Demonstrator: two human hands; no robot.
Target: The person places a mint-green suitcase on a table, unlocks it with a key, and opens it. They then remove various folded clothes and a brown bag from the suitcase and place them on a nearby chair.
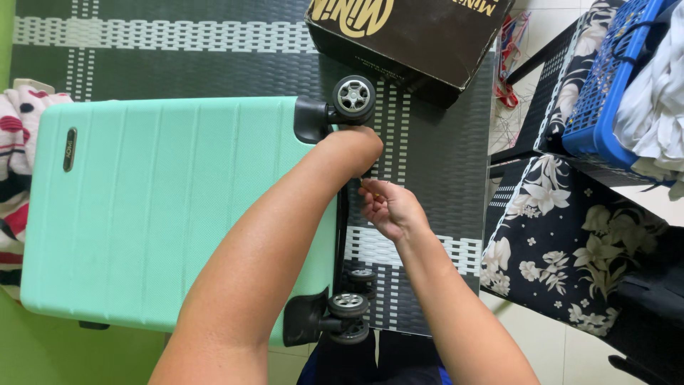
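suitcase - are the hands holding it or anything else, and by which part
Both hands are at the wheel end of the mint green suitcase. The right hand pinches something small; what it is, and whether the left hand grips, cannot be told.

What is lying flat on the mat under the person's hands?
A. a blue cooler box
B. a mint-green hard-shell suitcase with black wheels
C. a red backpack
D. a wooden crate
B: the mint-green suitcase lies flat on the dark woven mat, black wheels at its end, where the left hand and right hand meet.
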